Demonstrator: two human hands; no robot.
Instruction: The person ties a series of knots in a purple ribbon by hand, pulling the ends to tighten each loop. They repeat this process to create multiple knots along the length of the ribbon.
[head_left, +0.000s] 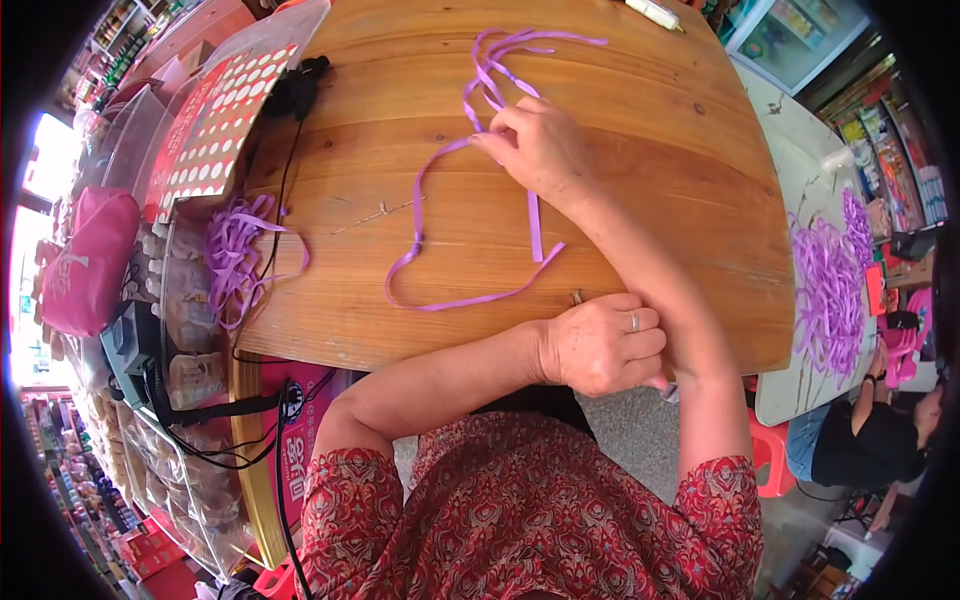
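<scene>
My right hand (535, 145) reaches across the wooden table and pinches a purple ribbon (418, 200) between thumb and fingers. One long piece of the ribbon curves down the left, with a small knot in it, and bends back toward the right. Beyond the hand, several purple strands (490, 65) lie loosely looped on the wood. My left hand (605, 345) is closed at the table's near edge, its curled fingers against my right forearm; whatever is inside them, if anything, is hidden. A ring shows on one finger.
A tangle of purple ribbon (240, 255) lies at the table's left edge beside a red dotted box (215, 125) and a black cable (285, 170). On the white side table (780, 150) at right is a large ribbon heap (830, 290). Another person (870, 440) sits beyond it.
</scene>
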